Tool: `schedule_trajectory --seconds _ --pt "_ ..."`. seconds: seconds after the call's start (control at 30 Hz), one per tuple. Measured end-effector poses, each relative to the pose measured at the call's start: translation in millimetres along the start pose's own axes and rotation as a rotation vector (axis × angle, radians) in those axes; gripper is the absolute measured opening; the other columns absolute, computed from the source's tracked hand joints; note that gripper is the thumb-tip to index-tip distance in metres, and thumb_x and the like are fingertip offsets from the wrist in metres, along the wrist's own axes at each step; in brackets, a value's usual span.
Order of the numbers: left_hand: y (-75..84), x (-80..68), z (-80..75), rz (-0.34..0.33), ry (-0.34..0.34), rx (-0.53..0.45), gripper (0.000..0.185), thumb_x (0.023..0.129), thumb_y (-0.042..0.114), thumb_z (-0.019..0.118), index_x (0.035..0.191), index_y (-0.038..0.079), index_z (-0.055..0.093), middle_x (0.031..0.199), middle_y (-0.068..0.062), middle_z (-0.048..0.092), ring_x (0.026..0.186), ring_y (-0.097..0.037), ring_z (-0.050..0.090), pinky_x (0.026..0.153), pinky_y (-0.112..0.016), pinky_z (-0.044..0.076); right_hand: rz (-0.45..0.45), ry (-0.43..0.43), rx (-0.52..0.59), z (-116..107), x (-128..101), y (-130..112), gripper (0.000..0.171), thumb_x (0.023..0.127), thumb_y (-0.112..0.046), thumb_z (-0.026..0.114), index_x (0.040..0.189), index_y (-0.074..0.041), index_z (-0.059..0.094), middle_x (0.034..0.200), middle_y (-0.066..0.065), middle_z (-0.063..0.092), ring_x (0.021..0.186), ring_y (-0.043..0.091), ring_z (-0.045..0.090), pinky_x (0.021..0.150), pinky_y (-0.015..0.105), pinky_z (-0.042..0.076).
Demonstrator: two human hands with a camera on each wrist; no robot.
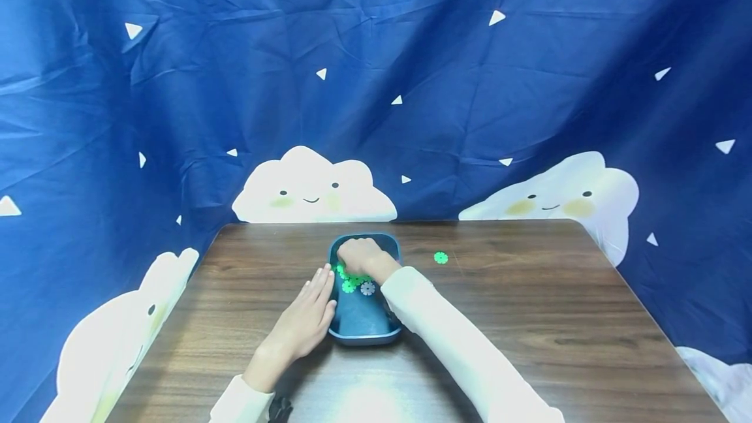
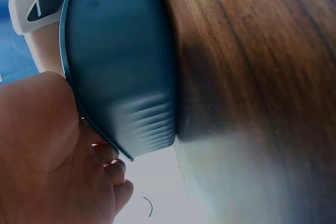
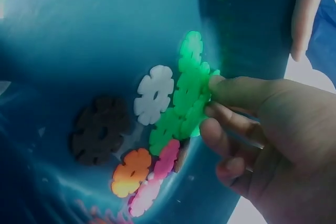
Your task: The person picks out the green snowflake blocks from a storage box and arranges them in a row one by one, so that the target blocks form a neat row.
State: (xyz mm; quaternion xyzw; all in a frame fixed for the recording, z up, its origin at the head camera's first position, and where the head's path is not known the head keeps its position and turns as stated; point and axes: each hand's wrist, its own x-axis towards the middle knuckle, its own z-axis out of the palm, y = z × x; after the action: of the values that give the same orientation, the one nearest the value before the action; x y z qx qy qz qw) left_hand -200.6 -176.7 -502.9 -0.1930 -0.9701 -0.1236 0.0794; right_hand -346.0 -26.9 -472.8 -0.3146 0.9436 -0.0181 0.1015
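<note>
My right hand [image 1: 362, 255] reaches down into the far half of a blue plastic bin [image 1: 361, 326]. In the right wrist view its thumb and curled fingers pinch a green flower-shaped disc [image 3: 210, 97] at the edge of a cluster of green discs [image 3: 184, 90]. Around that cluster lie a white disc [image 3: 154, 95], a dark disc [image 3: 102, 130], an orange disc [image 3: 131, 172] and pink discs [image 3: 167, 158]. Along the bin's left side, my left hand [image 1: 307, 313] rests with straight fingers at the rim; the left wrist view shows its palm beside the bin's outer wall [image 2: 118, 51].
One green disc [image 1: 440, 258] lies alone on the brown wooden table [image 1: 517, 305], right of the bin. Behind the table hangs a blue curtain [image 1: 376, 38] with white clouds and triangles.
</note>
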Motion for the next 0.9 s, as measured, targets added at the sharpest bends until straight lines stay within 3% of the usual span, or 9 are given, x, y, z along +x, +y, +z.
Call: schedule_trajectory --seconds 0.23,0.53,0.9 --pt "-0.6 1.4 -0.3 0.0 -0.017 0.016 0.057 0.105 0.03 0.037 0.155 0.003 0.026 0.165 -0.01 0.019 0.151 -0.024 0.022 0.121 -0.047 0.029 0.011 -0.015 -0.03 1.3 3.0 -0.3 0.007 0.093 -0.025 0.066 0.088 -0.021 0.068 0.076 -0.006 0.063 0.069 0.012 0.059 0.066 0.026 0.052" --pt "-0.4 2.7 -2.5 0.007 -0.007 0.011 0.057 0.104 0.028 0.04 0.154 0.002 0.027 0.164 -0.012 0.021 0.151 -0.027 0.025 0.12 -0.049 0.03 0.027 -0.007 -0.06 2.3 6.5 -1.3 0.026 0.094 -0.028 0.063 0.118 -0.019 0.066 0.119 0.001 0.066 0.093 0.017 0.062 0.091 0.038 0.056" --pt "0.9 0.7 -2.8 -0.01 -0.018 -0.006 0.057 0.104 0.027 0.04 0.154 0.002 0.026 0.164 -0.011 0.02 0.151 -0.028 0.024 0.121 -0.049 0.029 0.034 -0.018 -0.06 2.2 5.9 -3.5 0.031 0.093 -0.031 0.064 0.122 -0.02 0.065 0.127 0.001 0.063 0.098 0.017 0.062 0.092 0.038 0.055"
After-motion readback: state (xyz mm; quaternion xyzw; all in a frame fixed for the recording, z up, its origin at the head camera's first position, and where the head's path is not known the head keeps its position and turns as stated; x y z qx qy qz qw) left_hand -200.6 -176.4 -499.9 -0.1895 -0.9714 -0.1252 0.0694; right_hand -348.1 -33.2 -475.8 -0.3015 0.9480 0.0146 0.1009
